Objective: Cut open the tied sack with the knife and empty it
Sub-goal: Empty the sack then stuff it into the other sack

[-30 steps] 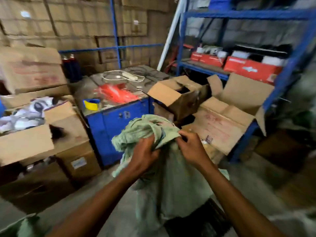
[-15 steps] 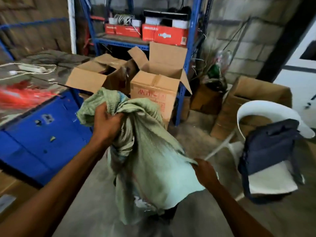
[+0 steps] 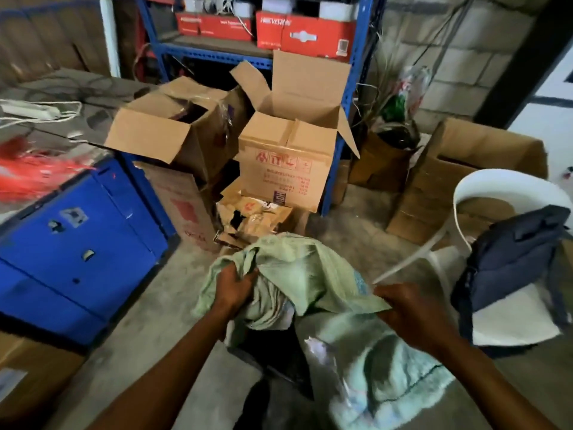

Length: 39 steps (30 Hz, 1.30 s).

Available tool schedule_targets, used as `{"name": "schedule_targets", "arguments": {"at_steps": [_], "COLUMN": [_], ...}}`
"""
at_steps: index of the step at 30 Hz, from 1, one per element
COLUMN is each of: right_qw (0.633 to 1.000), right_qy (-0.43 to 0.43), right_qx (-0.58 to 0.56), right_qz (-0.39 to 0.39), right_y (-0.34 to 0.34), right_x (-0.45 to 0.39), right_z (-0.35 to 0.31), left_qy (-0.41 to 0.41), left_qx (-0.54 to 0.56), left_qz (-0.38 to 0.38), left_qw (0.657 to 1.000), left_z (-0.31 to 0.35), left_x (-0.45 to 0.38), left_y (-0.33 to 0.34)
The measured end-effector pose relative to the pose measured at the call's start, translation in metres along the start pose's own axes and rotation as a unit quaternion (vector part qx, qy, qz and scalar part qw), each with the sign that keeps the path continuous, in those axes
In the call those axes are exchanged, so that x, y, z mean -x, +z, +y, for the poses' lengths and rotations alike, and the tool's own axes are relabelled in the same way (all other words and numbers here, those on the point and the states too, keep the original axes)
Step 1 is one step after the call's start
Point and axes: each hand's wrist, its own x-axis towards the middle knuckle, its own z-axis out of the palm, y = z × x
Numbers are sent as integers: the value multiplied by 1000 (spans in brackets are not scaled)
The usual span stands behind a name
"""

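Observation:
A pale green woven sack (image 3: pixel 310 274) hangs crumpled in front of me, low over the concrete floor. My left hand (image 3: pixel 234 288) grips a bunched part of it on the left. My right hand (image 3: pixel 409 308) pinches a flat edge of the sack on the right and holds it out. The cloth sags between and below both hands. A dark mass (image 3: pixel 276 352) shows under the sack; I cannot tell what it is. No knife is in sight.
A blue metal cabinet (image 3: pixel 71 243) stands at the left. Open cardboard boxes (image 3: pixel 285 159) sit ahead, under a blue shelf rack (image 3: pixel 356 88). A white plastic chair (image 3: pixel 508 315) with a dark bag (image 3: pixel 514 256) on it is at the right.
The sack has come lower and my hands have spread apart. My right hand went from the sack's lower edge to a flat edge at hand height. The view turned slightly right and down.

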Motion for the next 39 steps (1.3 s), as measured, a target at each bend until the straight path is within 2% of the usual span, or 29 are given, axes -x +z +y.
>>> {"name": "schedule_targets", "arguments": {"at_steps": [4,7,9,11,14,16,17,20,21,24,27,31,33,36,38,39], "right_qw": [996,989,984,977,973,969,967,969,971,977,970,973,973,979,977,972], "right_qy": [51,87,101,129,144,154,159,157,149,147,182,223,195,85,67,87], "right_qx": [56,100,134,149,150,164,172,171,169,138,144,3,-37,-2,-9,-25], "right_qz": [-37,-62,-62,-80,-99,-101,-100,-87,-79,-63,-69,56,119,184,203,217], "right_y": [-36,-54,-57,-52,-34,-21,-16,-5,-3,-1,0,7,2,-8,-7,-5], "right_x": [-7,-11,-13,-18,-30,-43,-50,-71,-77,-85,-79,-61,-65,-89,-100,-102], "right_z": [-1,-1,-1,0,-3,-7,-9,-18,-21,-22,-9,6,-2,-28,-40,-41], "left_qy": [-81,-176,-224,-230,-131,-54,3,183,209,260,258,218,216,255,343,382], "left_qx": [45,-11,-49,-101,-131,-75,-48,-25,-15,3,-6,-27,-52,-96,-142,-155], "left_qz": [-106,-223,-265,-303,-352,-390,-419,-516,-514,-431,-390,-373,-397,-443,-402,-361], "left_qw": [990,959,937,919,918,916,907,836,832,864,884,901,890,854,837,836], "left_z": [-25,-43,-55,-59,-42,-16,1,48,58,75,80,77,80,99,118,127], "left_x": [-28,-47,-53,-53,-47,-38,-32,-13,-9,-17,-46,-67,-66,-60,-59,-59], "left_y": [34,56,62,65,75,86,89,95,97,92,77,55,49,48,55,58]}}
